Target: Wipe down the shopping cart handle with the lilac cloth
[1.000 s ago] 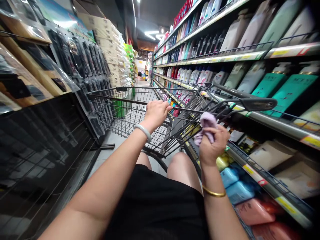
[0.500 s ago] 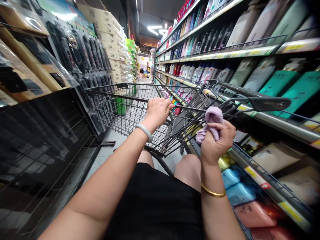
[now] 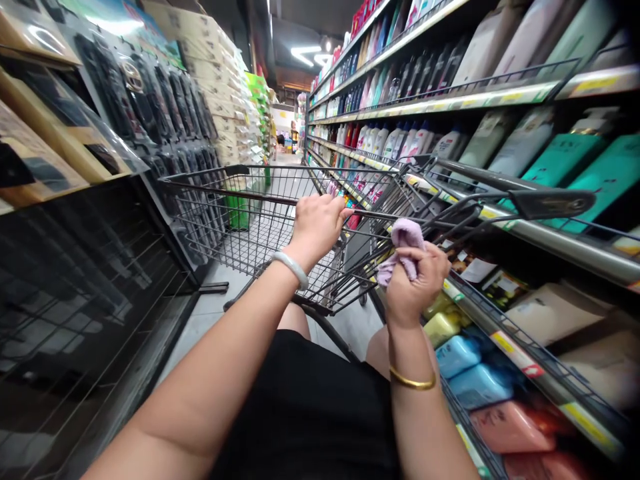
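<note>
A dark wire shopping cart (image 3: 225, 230) stands sideways across the aisle in front of my knees, its handle end (image 3: 550, 203) at the right. My left hand (image 3: 319, 223) is closed over the near top rail of the basket, thumb along the bar. In my right hand (image 3: 413, 287) is a bunched lilac cloth (image 3: 407, 237), pinched between the fingers. The cloth is close to the same rail, right of my left hand; whether it touches the metal I cannot tell. Only the wire mesh and floor show through the basket.
Shelves (image 3: 495, 97) of bottles line the right side, close to my right arm. Hanging dark packages (image 3: 150, 100) and stacked cartons (image 3: 213, 73) flank the left. A black panel (image 3: 75, 300) stands near my left arm. The tiled aisle runs ahead.
My right hand has moved left with the lilac cloth, nearer my left hand. The left hand keeps its hold on the rail. The cart's handle end appears slightly farther right.
</note>
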Motion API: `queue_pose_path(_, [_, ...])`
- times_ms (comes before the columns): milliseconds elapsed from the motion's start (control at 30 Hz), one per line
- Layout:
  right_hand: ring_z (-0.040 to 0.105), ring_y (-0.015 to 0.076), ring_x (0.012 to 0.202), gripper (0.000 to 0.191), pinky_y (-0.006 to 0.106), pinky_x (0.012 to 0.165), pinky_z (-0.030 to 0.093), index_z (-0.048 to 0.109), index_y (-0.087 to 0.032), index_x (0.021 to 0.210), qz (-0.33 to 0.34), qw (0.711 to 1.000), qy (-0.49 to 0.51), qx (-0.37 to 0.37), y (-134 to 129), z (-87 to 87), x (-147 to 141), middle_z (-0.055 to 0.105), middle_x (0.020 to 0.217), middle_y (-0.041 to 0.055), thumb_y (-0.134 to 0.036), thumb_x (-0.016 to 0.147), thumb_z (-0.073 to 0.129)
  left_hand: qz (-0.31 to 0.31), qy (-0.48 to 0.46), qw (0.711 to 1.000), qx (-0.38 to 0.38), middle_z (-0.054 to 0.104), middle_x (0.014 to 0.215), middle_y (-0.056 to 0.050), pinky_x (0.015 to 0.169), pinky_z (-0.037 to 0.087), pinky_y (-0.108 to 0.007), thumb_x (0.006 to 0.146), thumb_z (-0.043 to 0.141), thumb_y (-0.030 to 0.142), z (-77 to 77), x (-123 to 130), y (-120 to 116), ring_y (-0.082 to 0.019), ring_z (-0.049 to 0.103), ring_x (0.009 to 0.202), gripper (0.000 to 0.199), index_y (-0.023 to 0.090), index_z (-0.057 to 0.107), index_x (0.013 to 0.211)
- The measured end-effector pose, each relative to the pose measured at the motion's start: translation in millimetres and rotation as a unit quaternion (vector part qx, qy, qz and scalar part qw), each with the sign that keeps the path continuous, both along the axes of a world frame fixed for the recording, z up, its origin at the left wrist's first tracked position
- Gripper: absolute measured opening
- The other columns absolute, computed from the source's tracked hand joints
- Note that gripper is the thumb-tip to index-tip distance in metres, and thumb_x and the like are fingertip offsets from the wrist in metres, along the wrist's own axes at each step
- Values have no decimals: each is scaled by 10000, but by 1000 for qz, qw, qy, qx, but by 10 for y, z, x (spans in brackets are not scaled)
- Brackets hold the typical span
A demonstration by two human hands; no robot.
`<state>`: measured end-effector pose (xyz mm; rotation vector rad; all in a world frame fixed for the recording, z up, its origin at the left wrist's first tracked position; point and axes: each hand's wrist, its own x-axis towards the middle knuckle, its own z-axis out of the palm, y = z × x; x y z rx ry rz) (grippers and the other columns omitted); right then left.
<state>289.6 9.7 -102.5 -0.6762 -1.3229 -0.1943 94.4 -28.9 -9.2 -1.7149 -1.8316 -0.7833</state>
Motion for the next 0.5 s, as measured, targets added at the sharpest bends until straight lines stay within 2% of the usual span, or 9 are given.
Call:
queue_pose_path(67, [604,256,1074,148,461,1004,447,732,-230,889,-20,999,-28,11,25,-77,-63,644,1048,69,-156,802,637,1,0,1000,1,690,1000,-89,826,312,-423,1024,253,556,-1,26,29,-267,550,969,511,234,648,986])
queue_pose_path(133, [596,258,1076,158,474,1011,449,736,-235,881,-21,996,-88,2,7,-338,-156,647,1079,73,-145,798,637,2,0,1000,0,692,1007,-89,835,313,-427,1027,246,547,2,49,68,-267,552,971,511,234,647,987])
queue_pose_path(200, [598,243,1058,173,474,1018,455,731,-238,861,6,990,-136,-27,-20,-639,-238,654,1059,62,-125,808,611,6,0,1000,-4,692,1009,-92,837,314,-430,1028,244,543,9,75,113,-272,555,973,510,234,649,996])
queue_pose_path(267, [604,227,1035,186,457,1000,471,720,-230,838,34,990,-119,-63,-10,-802,-269,651,1026,55,-111,817,579,9,-1,1000,-12,690,1007,-99,838,315,-431,1026,248,547,18,111,158,-279,557,977,512,232,650,998])
queue_pose_path(333, [602,229,1047,179,436,971,481,718,-218,832,35,995,-45,-86,61,-744,-239,641,1019,63,-114,811,575,10,-4,1000,-16,690,1010,-106,839,314,-434,1026,251,549,25,160,200,-285,560,981,512,227,648,995])
queue_pose_path(433, [593,243,1100,160,427,986,468,731,-213,855,9,995,57,-79,239,-426,-144,629,1031,74,-139,801,601,19,1,1000,-12,693,1007,-109,835,315,-436,1028,251,539,26,249,248,-287,567,974,506,220,642,979])
queue_pose_path(500, [591,245,1112,157,442,1022,451,732,-214,857,-4,995,76,-71,335,-315,-128,620,1030,74,-144,805,602,24,9,1000,-9,693,1003,-109,834,318,-437,1031,260,525,24,298,273,-290,571,977,489,218,637,978])
